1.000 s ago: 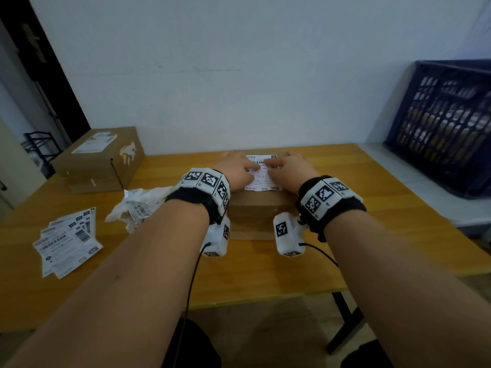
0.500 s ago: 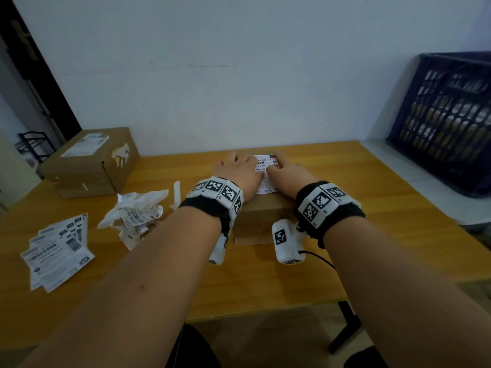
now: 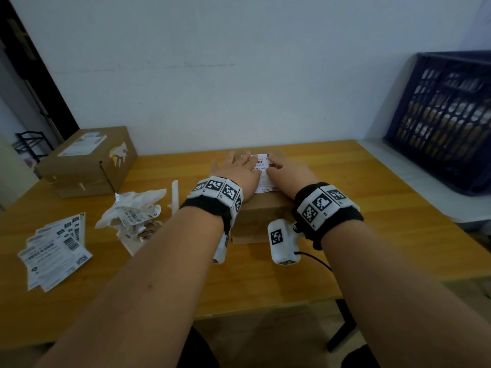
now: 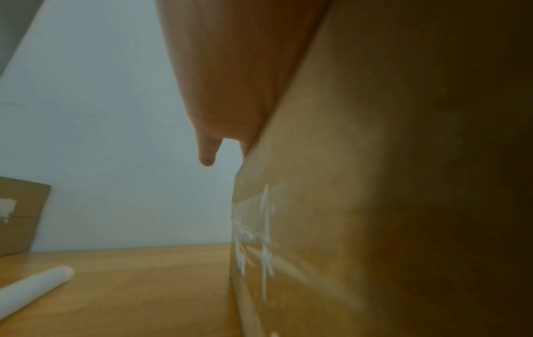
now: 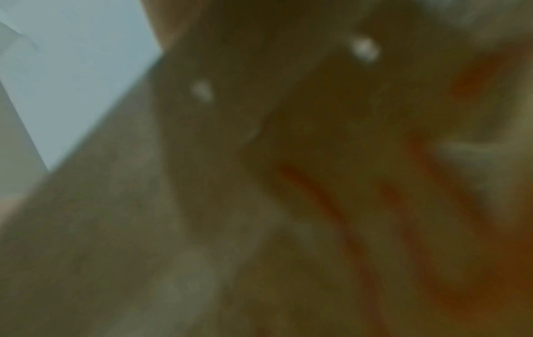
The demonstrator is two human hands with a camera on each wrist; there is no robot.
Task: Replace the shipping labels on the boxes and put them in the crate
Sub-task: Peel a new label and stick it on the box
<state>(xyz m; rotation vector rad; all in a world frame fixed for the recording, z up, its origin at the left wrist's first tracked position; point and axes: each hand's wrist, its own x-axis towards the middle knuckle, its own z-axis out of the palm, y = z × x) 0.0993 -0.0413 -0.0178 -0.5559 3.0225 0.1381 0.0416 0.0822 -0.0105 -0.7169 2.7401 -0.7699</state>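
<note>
A small brown cardboard box [image 3: 261, 212] stands on the wooden table [image 3: 345, 235] in front of me. A white shipping label [image 3: 263, 170] lies on its top. My left hand [image 3: 236, 170] lies flat on the label's left part, fingers straight. My right hand [image 3: 285, 171] lies flat on its right part. In the left wrist view the palm [image 4: 230, 79] rests on the box's edge [image 4: 317, 205]. The right wrist view is blurred and shows only brown cardboard [image 5: 288, 205] up close. A dark blue crate [image 3: 446, 120] stands at the far right.
A larger cardboard box [image 3: 87, 160] with an old label sits at the back left. Crumpled peeled labels [image 3: 132, 216] and a white backing strip [image 3: 174, 196] lie left of my hands. A fan of fresh labels [image 3: 55, 248] lies near the table's left front.
Both hands have slid closer together and farther along the label on the box top. The view has shifted slightly to the right.
</note>
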